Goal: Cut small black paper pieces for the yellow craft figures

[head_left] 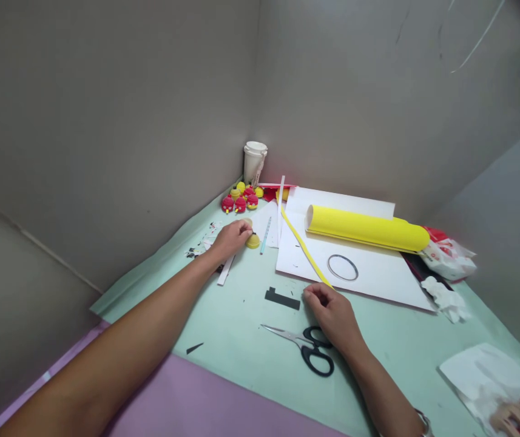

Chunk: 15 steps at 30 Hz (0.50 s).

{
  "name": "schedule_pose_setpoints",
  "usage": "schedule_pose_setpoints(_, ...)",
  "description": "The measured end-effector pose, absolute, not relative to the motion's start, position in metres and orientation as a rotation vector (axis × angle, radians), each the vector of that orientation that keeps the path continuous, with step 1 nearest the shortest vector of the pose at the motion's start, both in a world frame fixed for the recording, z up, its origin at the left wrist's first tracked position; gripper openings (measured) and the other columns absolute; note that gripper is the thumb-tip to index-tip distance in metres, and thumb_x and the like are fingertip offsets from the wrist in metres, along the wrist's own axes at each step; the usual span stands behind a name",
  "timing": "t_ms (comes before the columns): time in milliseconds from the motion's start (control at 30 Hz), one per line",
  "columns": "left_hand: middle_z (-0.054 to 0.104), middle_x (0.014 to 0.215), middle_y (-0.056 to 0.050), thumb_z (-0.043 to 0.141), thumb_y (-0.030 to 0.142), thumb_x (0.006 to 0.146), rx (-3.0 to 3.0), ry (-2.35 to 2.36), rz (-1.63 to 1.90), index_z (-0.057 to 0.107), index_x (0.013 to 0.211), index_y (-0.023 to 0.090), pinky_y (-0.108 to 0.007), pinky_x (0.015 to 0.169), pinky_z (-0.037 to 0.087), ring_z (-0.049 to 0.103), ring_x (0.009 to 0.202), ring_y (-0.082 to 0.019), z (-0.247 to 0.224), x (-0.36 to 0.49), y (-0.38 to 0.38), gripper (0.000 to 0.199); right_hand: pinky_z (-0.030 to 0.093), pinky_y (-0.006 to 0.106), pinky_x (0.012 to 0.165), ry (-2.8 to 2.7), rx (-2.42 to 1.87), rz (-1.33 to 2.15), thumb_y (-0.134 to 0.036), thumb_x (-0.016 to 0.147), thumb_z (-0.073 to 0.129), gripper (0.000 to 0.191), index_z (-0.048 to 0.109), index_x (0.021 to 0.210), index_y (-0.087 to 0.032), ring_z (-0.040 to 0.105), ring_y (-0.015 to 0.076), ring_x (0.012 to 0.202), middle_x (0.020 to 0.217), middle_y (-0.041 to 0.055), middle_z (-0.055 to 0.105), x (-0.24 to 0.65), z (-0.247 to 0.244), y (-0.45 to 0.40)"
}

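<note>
My left hand (233, 237) reaches to the left-middle of the table with its fingers pinched together. Right beside its fingertips lies a small yellow round piece (253, 241) with a dark top; whether the fingers grip anything is hidden. My right hand (332, 312) rests near the table's middle, thumb and fingers closed together, and what they hold, if anything, is too small to see. Just below it lie scissors (309, 347) with black handles, their blades pointing left. A strip of black paper (283, 298) is left of my right fingertips.
Several red and yellow round ornaments (240, 203) cluster before a white cup (255, 161). A yellow paper roll (364, 229) and a grey ring (343, 267) lie on white sheets (296, 261). A pen (266, 235), yellow strip (303, 246), paper scraps (192, 252) and crumpled tissue (446, 298) are around.
</note>
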<state>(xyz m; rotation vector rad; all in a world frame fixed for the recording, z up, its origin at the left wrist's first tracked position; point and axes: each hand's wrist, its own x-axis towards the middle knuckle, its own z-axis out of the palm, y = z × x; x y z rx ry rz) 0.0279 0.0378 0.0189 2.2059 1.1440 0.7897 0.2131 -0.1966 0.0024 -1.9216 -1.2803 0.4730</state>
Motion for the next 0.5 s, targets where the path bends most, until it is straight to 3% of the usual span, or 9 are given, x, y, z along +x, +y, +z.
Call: schedule_pose_setpoints(500, 0.066, 0.081, -0.002, 0.05, 0.029, 0.082, 2.199, 1.158, 0.796, 0.062, 0.085, 0.019, -0.03, 0.073, 0.043, 0.058, 0.078, -0.02, 0.0193, 0.0285, 0.0349, 0.016, 0.042, 0.028, 0.064, -1.261, -1.943, 0.508, -0.043, 0.084, 0.053, 0.025, 0.066, 0.08, -0.022, 0.057, 0.0193, 0.066, 0.07, -0.0001, 0.065, 0.2135, 0.0018, -0.1968)
